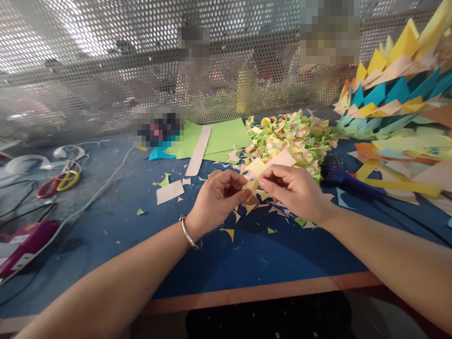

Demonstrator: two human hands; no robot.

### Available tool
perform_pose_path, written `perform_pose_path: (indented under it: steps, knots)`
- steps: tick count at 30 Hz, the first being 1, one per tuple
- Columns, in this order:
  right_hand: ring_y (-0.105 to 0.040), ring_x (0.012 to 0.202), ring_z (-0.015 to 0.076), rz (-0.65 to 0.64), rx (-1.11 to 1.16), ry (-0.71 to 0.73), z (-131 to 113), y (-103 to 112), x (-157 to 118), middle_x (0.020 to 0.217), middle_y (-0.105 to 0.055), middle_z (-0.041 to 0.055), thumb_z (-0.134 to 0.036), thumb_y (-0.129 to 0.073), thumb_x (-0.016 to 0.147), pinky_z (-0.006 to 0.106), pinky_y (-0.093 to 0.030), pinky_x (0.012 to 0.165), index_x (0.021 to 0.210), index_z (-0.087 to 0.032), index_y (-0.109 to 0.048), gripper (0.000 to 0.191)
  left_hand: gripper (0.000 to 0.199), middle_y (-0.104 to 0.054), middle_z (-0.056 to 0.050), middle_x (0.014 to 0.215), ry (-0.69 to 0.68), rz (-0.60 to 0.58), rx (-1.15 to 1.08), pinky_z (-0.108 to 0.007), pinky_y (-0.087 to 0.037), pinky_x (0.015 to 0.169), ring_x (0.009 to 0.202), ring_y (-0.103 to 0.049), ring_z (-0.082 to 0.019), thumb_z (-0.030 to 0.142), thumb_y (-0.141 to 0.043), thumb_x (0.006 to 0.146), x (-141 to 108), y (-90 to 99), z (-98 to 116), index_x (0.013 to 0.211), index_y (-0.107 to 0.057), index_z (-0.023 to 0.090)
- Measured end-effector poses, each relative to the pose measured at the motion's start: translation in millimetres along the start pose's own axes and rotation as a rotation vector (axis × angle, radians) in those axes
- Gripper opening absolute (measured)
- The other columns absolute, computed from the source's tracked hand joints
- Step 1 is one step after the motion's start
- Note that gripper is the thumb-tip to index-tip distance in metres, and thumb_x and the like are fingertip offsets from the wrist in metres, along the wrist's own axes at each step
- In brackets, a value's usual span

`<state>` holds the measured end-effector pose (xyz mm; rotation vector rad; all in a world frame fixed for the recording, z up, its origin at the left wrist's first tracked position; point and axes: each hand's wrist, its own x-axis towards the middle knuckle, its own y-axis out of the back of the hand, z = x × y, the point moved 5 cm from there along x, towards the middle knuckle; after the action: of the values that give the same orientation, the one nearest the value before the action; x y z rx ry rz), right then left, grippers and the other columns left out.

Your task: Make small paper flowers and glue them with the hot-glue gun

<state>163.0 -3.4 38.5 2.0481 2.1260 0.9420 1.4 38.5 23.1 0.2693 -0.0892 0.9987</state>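
Observation:
Both hands meet over the middle of the blue table, pinching a small piece of pale yellow paper (252, 192) between them. My left hand (221, 200), with a silver bangle at the wrist, closes thumb and fingertips on its left side. On the other side, my right hand (294, 190) pinches the same paper. Just beyond the fingertips show a pale pink paper piece (282, 159) and a cream piece (256, 166); whether they touch the hands I cannot tell. Beneath the hands lie many small paper scraps (250, 208).
Behind the hands are a heap of small folded paper pieces (289, 139) and green sheets (226, 136) with a pink strip (198, 150). A blue glue gun (348, 181) lies right, near stacked folded paper (391, 94). Scissors (58, 183) and a purple power strip (30, 242) lie left.

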Motion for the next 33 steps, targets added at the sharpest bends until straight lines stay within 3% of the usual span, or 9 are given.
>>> perform_pose_path:
  steps: [4,10,13,17,21,23,25,28,33]
  knots:
    - [-0.047,0.049,0.0066,-0.010,0.046,-0.061,4.4,-0.4,0.4,0.060,-0.047,-0.0052,-0.036,-0.059,0.092,0.021,-0.037,0.045,0.078,-0.016,-0.061,0.024,0.024,-0.064,0.001,0.073,-0.173,-0.023,0.103,-0.024,-0.054,0.066,0.069,-0.064,-0.012,0.020,-0.068,0.085,-5.4,-2.9,14.6,0.108,-0.062,0.019]
    - [-0.051,0.056,0.0095,-0.057,-0.137,-0.081,7.5,7.7,3.3,0.069,-0.059,-0.0012,-0.039,-0.058,0.092,0.023,-0.041,0.051,0.085,-0.018,-0.064,0.022,0.010,-0.067,-0.001,0.078,-0.221,0.024,0.262,-0.024,-0.052,0.063,0.068,-0.061,-0.011,0.021,-0.068,0.085,-3.2,1.4,12.0,0.094,-0.067,0.018]
    - [-0.055,0.055,0.0103,-0.033,-0.321,-0.085,2.8,24.9,1.1,0.071,-0.064,-0.0003,-0.038,-0.060,0.090,0.024,-0.043,0.052,0.088,-0.020,-0.065,0.019,0.007,-0.065,-0.001,0.075,-0.226,0.050,0.250,-0.023,-0.052,0.061,0.067,-0.060,-0.011,0.021,-0.069,0.084,-0.5,5.0,9.5,0.087,-0.064,0.018]
    - [-0.061,0.059,0.0136,0.065,-0.612,-0.094,1.1,64.4,-17.9,0.073,-0.068,0.0013,-0.038,-0.059,0.087,0.027,-0.046,0.058,0.085,-0.022,-0.066,0.017,0.005,-0.064,-0.001,0.073,-0.225,0.059,0.247,-0.023,-0.051,0.060,0.066,-0.059,-0.011,0.018,-0.068,0.082,1.5,7.4,7.6,0.081,-0.063,0.018]
    - [-0.066,0.069,0.0201,0.202,-0.870,-0.312,30.9,118.3,-49.4,0.078,-0.071,0.0014,-0.044,-0.060,0.079,0.033,-0.048,0.066,0.087,-0.026,-0.067,0.021,0.008,-0.063,0.000,0.072,-0.185,0.060,0.194,-0.023,-0.050,0.058,0.065,-0.059,-0.011,0.021,-0.069,0.081,3.6,7.3,3.7,0.080,-0.062,0.018]
    - [-0.066,0.073,0.0237,0.180,-0.981,-0.394,50.9,137.9,-62.1,0.077,-0.071,0.0037,-0.046,-0.060,0.077,0.038,-0.049,0.072,0.088,-0.025,-0.066,0.025,0.010,-0.063,0.000,0.071,-0.153,0.048,0.161,-0.022,-0.051,0.058,0.064,-0.059,-0.010,0.022,-0.070,0.080,4.3,5.8,2.3,0.080,-0.061,0.018]
    - [-0.067,0.082,0.0263,0.111,-1.069,-0.383,67.2,147.8,-69.6,0.088,-0.072,0.0080,-0.042,-0.062,0.074,0.040,-0.049,0.080,0.089,-0.023,-0.064,0.024,0.011,-0.062,0.000,0.070,-0.131,0.039,0.151,-0.023,-0.051,0.059,0.064,-0.060,-0.010,0.022,-0.071,0.080,4.3,4.2,2.5,0.079,-0.061,0.019]
    - [-0.067,0.088,0.0265,0.074,-1.108,-0.370,84.5,154.4,-75.3,0.109,-0.068,0.0141,-0.042,-0.059,0.079,0.038,-0.049,0.078,0.100,-0.021,-0.062,0.030,0.011,-0.065,0.000,0.071,-0.110,0.035,0.148,-0.023,-0.053,0.061,0.065,-0.061,-0.011,0.023,-0.071,0.080,3.2,2.8,3.7,0.079,-0.061,0.019]
    - [-0.068,0.088,0.0266,0.122,-0.987,-0.517,94.3,158.9,-76.3,0.100,-0.072,0.0104,-0.049,-0.062,0.072,0.037,-0.050,0.078,0.096,-0.021,-0.063,0.036,0.011,-0.068,-0.001,0.073,-0.102,0.021,0.150,-0.024,-0.054,0.064,0.068,-0.063,-0.012,0.023,-0.071,0.080,2.4,3.1,3.2,0.080,-0.061,0.019]
